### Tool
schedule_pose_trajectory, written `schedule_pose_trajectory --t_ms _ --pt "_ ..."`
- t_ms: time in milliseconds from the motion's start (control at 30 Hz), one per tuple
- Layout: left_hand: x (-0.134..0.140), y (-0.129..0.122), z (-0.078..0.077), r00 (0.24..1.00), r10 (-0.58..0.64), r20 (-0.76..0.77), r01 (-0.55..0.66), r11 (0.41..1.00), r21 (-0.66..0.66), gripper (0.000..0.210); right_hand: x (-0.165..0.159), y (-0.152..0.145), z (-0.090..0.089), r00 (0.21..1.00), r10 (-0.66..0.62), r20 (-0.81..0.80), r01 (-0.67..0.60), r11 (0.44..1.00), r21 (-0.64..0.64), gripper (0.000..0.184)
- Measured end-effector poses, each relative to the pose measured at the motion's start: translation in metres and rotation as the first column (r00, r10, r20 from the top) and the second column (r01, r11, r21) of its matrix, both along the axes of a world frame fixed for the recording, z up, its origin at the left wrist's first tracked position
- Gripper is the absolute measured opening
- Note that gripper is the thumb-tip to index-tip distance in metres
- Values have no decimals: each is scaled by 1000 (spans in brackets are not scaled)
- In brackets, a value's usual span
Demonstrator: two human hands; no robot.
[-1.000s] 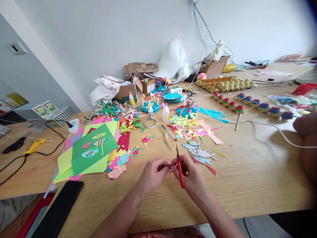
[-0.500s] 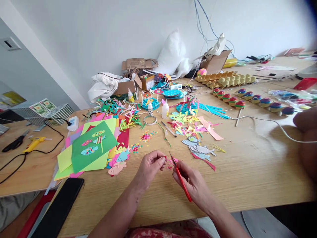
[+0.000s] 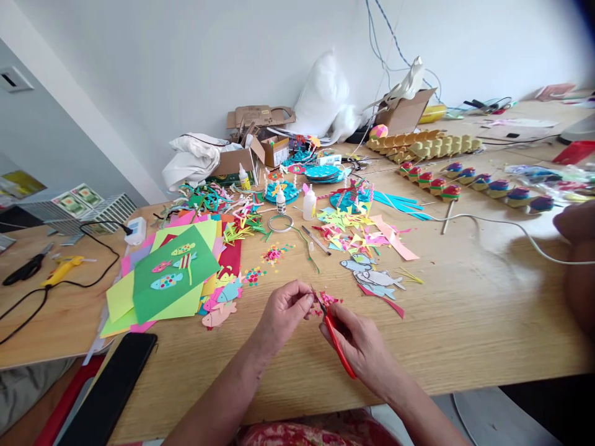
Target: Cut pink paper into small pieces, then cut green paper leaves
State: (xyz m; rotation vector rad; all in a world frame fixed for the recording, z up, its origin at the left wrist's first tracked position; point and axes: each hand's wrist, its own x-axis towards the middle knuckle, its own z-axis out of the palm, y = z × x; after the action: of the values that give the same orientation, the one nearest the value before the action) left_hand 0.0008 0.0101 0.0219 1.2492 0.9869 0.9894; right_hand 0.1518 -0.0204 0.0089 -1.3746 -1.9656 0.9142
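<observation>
My left hand point(image 3: 289, 308) pinches a small piece of red paper, mostly hidden by the fingertips now. In my right hand point(image 3: 360, 341) are red-handled scissors point(image 3: 341, 350), their blades pointing up and left to the left fingertips. Small pink and red paper snippets point(image 3: 329, 299) lie on the table just beyond the blades. To the right are grey and blue paper fish point(image 3: 379, 282) with a red paper strip point(image 3: 390, 305) below them. Left of my hands lie pink, blue and yellow cut-out fish point(image 3: 218, 314).
A green sheet point(image 3: 162, 291) with decorated fish tops a stack of coloured paper. Glue bottles point(image 3: 309, 204) and paper scraps point(image 3: 346, 223) stand and lie farther back. A black phone-like slab point(image 3: 111, 384) is at front left. A white cable point(image 3: 502, 226) crosses the right side.
The scissors have moved slightly left and their blades now reach my left fingertips. My left hand has stayed nearly in place, and the red piece shows less.
</observation>
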Motion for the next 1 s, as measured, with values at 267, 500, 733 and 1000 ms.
schedule_pose_trajectory --t_ms 267,500,733,1000 --pt "0 2 -1 996 -28 -85 29 999 12 15 3 -2 -4 992 -37 119 29 997 69 21" --pt "-1 1 -1 993 -43 -109 44 999 8 17 5 -4 -6 992 -43 119 32 995 99 24" --pt "-3 0 0 993 -39 -113 41 999 18 16 4 -5 -6 994 -37 104 29 996 84 27" --pt "-3 0 1 993 -19 -114 19 1000 4 15 6 -6 -6 994 -38 101 30 996 85 28"
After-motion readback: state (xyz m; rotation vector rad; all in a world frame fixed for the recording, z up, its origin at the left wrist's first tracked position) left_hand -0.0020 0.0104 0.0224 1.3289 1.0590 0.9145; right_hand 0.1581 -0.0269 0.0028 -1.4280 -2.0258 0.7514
